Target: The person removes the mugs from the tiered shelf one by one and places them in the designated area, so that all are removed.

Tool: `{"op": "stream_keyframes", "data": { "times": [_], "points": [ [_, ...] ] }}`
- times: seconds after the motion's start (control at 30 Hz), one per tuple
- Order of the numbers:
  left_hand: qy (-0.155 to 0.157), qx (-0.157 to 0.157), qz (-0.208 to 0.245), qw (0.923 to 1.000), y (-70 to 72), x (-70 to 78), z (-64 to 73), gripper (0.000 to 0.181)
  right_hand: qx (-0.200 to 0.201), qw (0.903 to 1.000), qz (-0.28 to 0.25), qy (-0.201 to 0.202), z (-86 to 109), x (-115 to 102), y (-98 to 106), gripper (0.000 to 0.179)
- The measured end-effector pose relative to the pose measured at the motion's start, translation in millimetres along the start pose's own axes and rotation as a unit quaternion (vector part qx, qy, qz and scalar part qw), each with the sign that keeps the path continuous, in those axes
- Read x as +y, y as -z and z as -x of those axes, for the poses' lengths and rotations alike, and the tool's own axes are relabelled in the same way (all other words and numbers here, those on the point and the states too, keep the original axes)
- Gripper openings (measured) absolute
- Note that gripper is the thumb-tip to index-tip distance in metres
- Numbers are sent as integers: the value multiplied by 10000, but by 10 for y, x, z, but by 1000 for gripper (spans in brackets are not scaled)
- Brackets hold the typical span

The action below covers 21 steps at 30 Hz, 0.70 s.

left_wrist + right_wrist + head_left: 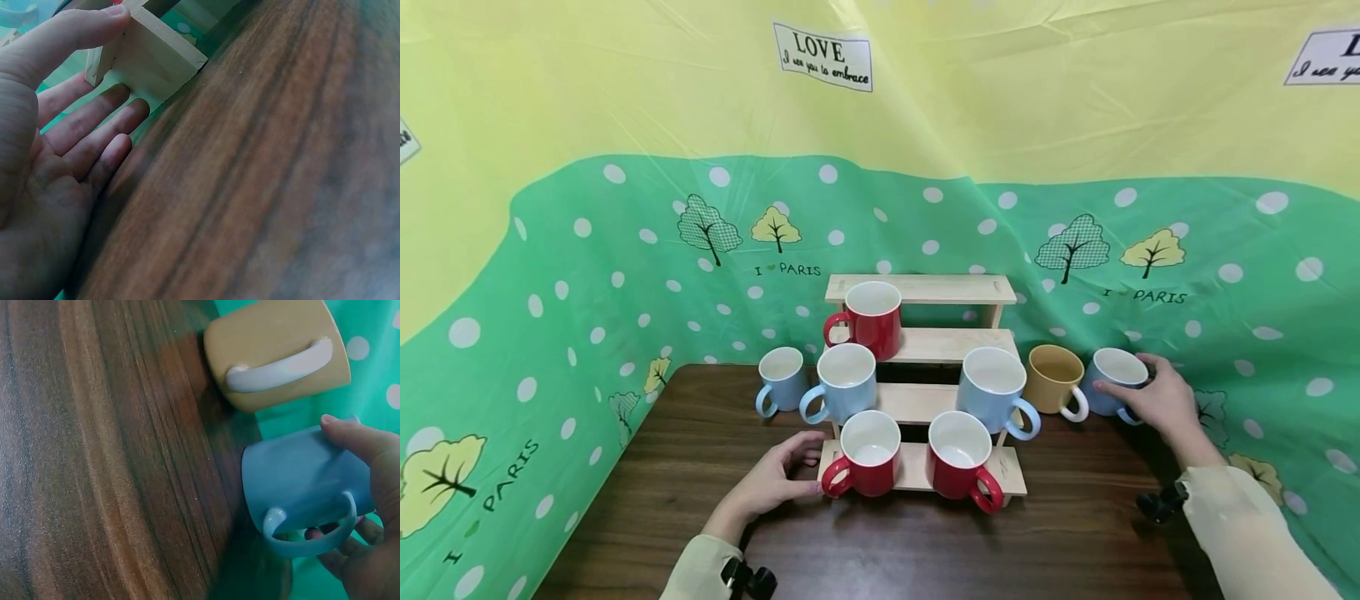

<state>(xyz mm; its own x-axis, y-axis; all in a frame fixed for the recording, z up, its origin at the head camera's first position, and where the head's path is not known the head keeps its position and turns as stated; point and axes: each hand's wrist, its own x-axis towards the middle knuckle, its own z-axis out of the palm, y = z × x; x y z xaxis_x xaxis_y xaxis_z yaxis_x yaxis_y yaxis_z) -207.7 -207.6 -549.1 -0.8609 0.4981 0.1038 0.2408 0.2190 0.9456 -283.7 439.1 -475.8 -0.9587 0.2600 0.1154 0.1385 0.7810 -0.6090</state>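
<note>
My right hand (1172,400) grips a light blue mug (306,475) on the far right of the table, thumb on one side and fingers round the handle side. Right next to that mug stands a tan mug (1054,377) with a white handle. At the front left end of the stepped wooden rack (917,287), my left hand (775,475) holds the bottom step's end (159,53) between thumb and index finger, its other fingers loosely extended. Two red mugs, left (871,454) and right (960,454), sit on the bottom step.
Higher on the rack are two light blue mugs, left (847,385) and right (992,387), and a red mug (874,321). Another light blue mug (784,382) stands left of the rack. A polka-dot cloth (587,275) hangs behind the dark wooden table (925,550).
</note>
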Motion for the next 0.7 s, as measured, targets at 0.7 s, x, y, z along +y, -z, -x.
{"op": "stream_keyframes", "data": {
  "times": [0.7],
  "points": [
    [-16, -17, 43, 10000, -6, -3, -8, 70, 956, 9787, -60, 1818, 378, -601, 89, 83]
  ]
}}
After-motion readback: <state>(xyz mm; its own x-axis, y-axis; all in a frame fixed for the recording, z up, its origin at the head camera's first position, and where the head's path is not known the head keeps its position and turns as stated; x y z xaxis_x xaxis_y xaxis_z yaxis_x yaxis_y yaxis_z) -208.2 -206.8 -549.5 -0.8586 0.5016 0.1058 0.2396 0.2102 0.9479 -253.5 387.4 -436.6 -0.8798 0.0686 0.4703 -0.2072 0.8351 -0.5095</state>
